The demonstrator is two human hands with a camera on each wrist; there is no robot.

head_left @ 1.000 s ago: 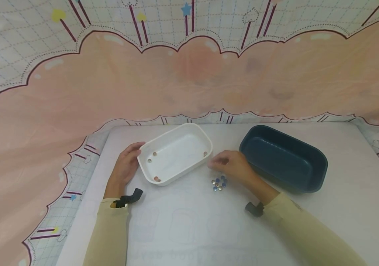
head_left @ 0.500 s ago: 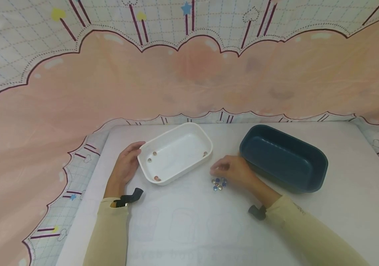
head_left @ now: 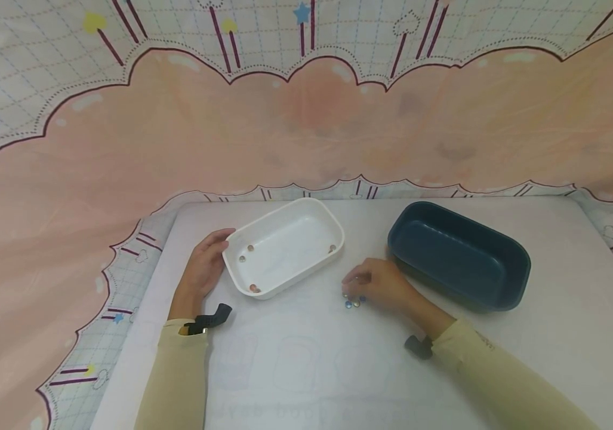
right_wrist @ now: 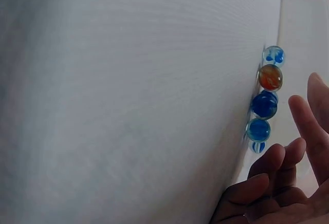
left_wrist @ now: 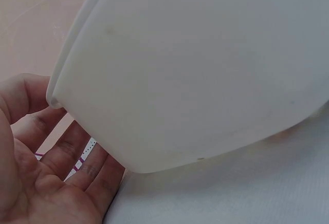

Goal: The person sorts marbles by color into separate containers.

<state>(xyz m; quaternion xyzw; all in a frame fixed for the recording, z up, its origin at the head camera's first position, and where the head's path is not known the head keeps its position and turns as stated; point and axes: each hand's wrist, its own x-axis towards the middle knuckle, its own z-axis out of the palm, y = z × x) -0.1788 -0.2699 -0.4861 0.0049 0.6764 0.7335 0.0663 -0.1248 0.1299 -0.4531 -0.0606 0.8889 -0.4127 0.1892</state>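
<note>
At the left, my left hand (head_left: 205, 270) holds the end of a white rectangular tray (head_left: 279, 286). In the left wrist view its fingers (left_wrist: 66, 152) run along the edge of the tray's outer wall (left_wrist: 185, 80). Several glass marbles (head_left: 250, 248) lie inside the tray. My right hand (head_left: 375, 282) hangs low over a small cluster of loose marbles (head_left: 348, 304), partly covering them. In the right wrist view, blue marbles (right_wrist: 264, 105) and an orange marble (right_wrist: 270, 77) sit just beyond its fingers (right_wrist: 307, 118), which are apart and hold nothing.
A dark blue rectangular tray (head_left: 459, 257) stands on the right of the white table (head_left: 306, 370), beside my right hand, with no marbles visible in it. A patterned cloth (head_left: 306, 131) rises behind the table.
My right hand has come down from beside the white tray's right corner toward the loose marbles and now overlaps some of them. My left hand and both trays stay put.
</note>
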